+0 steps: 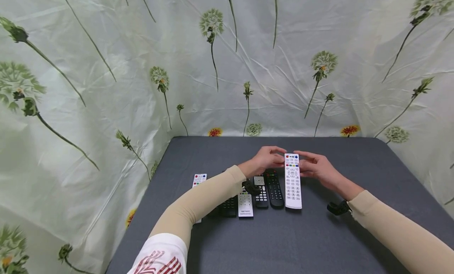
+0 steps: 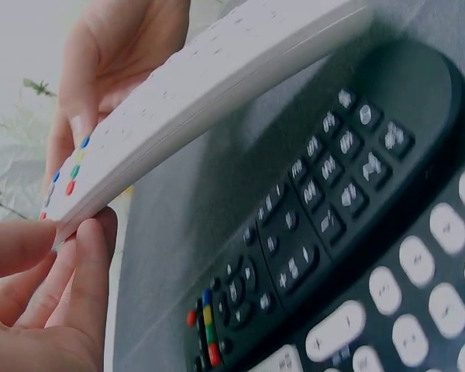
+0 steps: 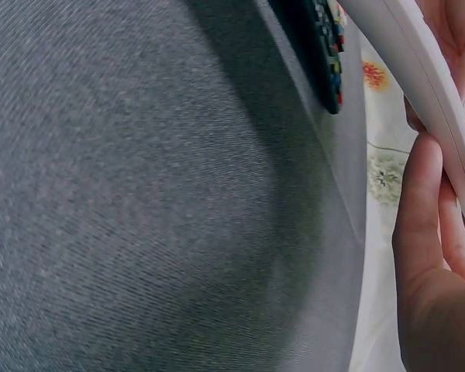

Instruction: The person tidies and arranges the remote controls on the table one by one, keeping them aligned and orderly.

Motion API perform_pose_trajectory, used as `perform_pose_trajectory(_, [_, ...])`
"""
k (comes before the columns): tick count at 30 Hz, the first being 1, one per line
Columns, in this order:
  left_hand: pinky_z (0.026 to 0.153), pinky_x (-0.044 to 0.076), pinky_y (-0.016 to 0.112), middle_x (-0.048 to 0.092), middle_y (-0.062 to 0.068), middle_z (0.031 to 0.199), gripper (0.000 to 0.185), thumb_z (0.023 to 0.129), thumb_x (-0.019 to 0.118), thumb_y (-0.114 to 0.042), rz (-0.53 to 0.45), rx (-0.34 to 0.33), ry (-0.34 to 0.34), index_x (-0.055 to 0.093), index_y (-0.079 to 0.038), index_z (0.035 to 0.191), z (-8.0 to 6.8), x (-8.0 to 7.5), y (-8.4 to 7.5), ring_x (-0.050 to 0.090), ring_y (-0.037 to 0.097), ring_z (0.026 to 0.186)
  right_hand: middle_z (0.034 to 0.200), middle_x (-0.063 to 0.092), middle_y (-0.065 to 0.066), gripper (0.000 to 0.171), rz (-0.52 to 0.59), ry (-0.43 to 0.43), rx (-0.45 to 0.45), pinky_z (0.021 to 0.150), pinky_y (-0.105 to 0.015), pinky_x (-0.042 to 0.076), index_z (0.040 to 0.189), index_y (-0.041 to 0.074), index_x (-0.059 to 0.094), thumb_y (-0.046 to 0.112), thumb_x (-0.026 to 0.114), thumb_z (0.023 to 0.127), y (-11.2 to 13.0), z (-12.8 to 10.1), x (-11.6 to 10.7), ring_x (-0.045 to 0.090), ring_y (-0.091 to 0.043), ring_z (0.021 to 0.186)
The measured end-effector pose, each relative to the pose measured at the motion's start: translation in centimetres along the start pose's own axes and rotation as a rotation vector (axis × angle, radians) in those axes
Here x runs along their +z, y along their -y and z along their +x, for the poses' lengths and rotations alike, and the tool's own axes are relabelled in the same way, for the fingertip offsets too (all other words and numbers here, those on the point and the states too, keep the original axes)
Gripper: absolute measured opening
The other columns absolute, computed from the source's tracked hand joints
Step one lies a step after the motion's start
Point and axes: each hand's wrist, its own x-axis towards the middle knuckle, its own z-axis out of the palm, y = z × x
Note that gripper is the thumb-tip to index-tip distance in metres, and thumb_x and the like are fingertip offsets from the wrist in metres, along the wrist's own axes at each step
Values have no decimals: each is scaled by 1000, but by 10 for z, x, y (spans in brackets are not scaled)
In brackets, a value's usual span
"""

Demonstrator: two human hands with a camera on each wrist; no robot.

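Both hands meet at the far end of a white remote [image 1: 293, 181], which lies lengthwise on the grey worktop [image 1: 319, 242] at the right end of a row of remotes. The left hand [image 1: 264, 160] pinches the far left corner, with its fingers [image 2: 89, 256] curled against the edge just below the coloured buttons. The right hand [image 1: 317, 167] grasps the far right edge, its fingers [image 3: 422, 209] pressed along the side of the casing. In the left wrist view the far end of the white remote is tilted up off the worktop; its near end looks to rest on the surface. Just left of it lies a long black remote [image 1: 274, 188], then a shorter black remote [image 1: 261, 192], then a small white remote [image 1: 245, 205]. Another white remote [image 1: 199, 180] lies further left, partly hidden by the left sleeve [image 1: 198, 207]. A dandelion-print sheet [image 1: 106, 69] backs the worktop.
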Motion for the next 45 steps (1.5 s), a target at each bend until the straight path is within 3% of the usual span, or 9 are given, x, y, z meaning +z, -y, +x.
perform_pose_trajectory(8, [93,56,45,72,12,99,22,93,65,9,46,14,-15,73,3,112,6,-12,5,72,24,92,136,55,-26,57,10,46,21,85,-43,59,153,8,42,19,64,101,-7,4,5,67,-22,104])
perform_pose_trajectory(23, [91,57,42,74,13,99,20,92,63,10,121,-34,60,76,3,106,27,-26,5,73,27,94,131,57,-26,54,-22,-7,77,88,-39,59,149,2,45,13,65,100,-12,12,1,66,-23,105])
perform_pose_trajectory(30, [88,58,38,74,17,99,18,93,61,10,47,-109,71,75,8,103,39,-33,5,73,22,83,129,59,-24,52,-39,1,115,87,-37,59,148,2,47,14,65,100,-15,21,-1,67,-23,103])
perform_pose_trajectory(45, [83,60,33,74,18,104,19,93,59,10,32,-148,99,75,8,103,48,-42,13,74,24,87,128,58,-26,50,-85,19,123,86,-34,59,146,-5,47,11,63,101,-19,29,1,66,-19,101])
